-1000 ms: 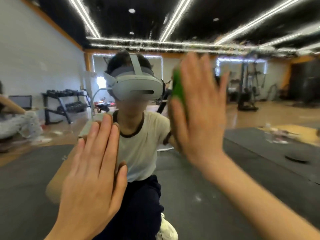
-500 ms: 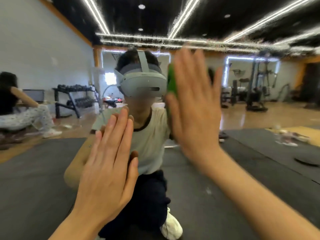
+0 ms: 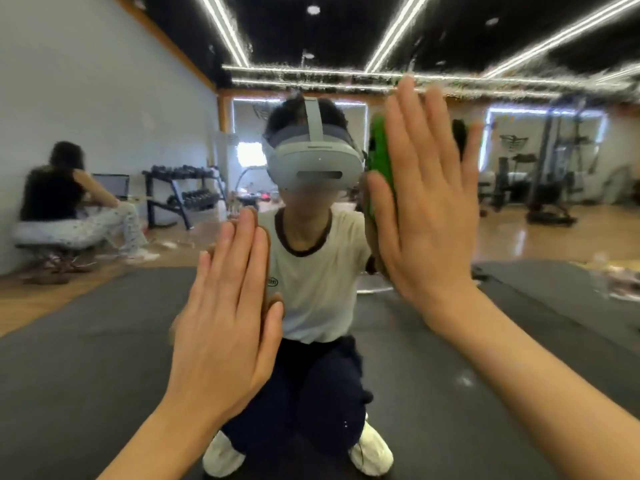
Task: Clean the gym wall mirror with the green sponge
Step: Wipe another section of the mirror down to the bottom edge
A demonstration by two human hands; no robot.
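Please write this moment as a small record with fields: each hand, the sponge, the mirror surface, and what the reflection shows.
left hand: flat, fingers straight, against the mirror
right hand: flat, fingers straight, pressing the green sponge on the glass
green sponge: mostly hidden behind the right hand, only its left edge shows
mirror surface: streaky band near the top
reflection: kneeling person with headset, dumbbell rack, seated person at left

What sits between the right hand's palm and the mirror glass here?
In the head view, the green sponge lies between the flat right hand and the mirror; only its edge shows past the thumb side. The left hand rests flat, holding nothing.
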